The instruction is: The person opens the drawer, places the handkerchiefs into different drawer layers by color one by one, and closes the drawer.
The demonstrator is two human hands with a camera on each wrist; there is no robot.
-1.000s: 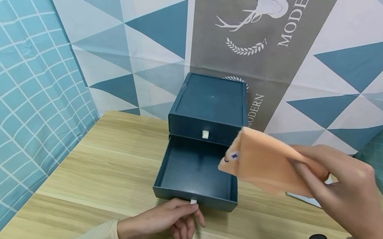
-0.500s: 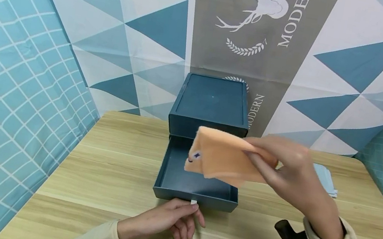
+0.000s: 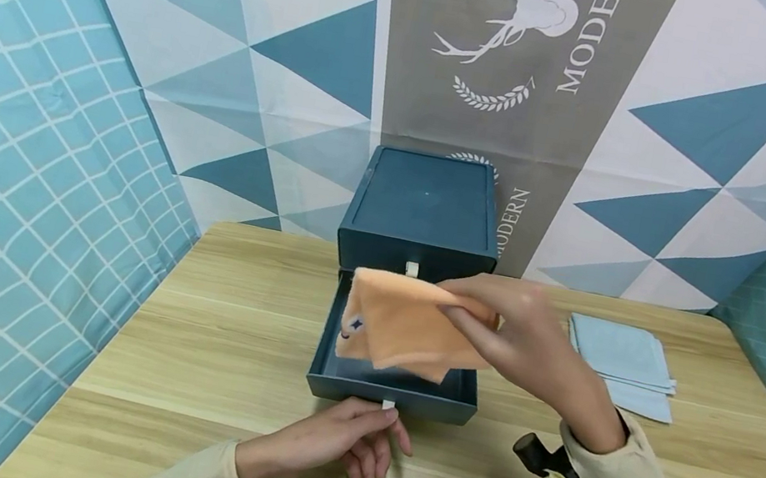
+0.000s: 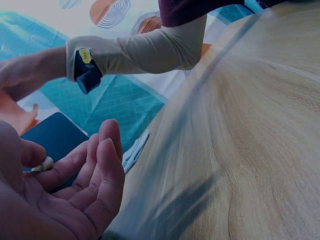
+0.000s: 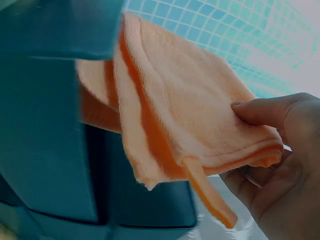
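My right hand (image 3: 526, 339) pinches a folded orange towel (image 3: 407, 319) by one end, thumb on top and fingers below. The towel hangs over the pulled-out lower drawer (image 3: 394, 400) of a dark blue drawer box (image 3: 426, 200). In the right wrist view the towel's layers (image 5: 185, 90) droop and a hanging loop (image 5: 210, 192) dangles from its edge. In front of the drawer, my left hand (image 3: 348, 446) holds the small white pull tab (image 4: 44, 164) between thumb and index finger. Its other fingers are loosely bent. The towel hides most of the drawer's inside.
Light blue folded cloths (image 3: 619, 350) lie on the wooden table (image 3: 220, 347) at the right. The upper drawer (image 3: 366, 251) is closed. Behind the box hangs a patterned backdrop (image 3: 316, 92), with a blue grid-pattern sheet (image 3: 29, 171) at the left.
My right hand has carried the orange towel leftward and slightly down, from the drawer's right side to over it. The light blue cloths have come into full view. My left hand stays still.
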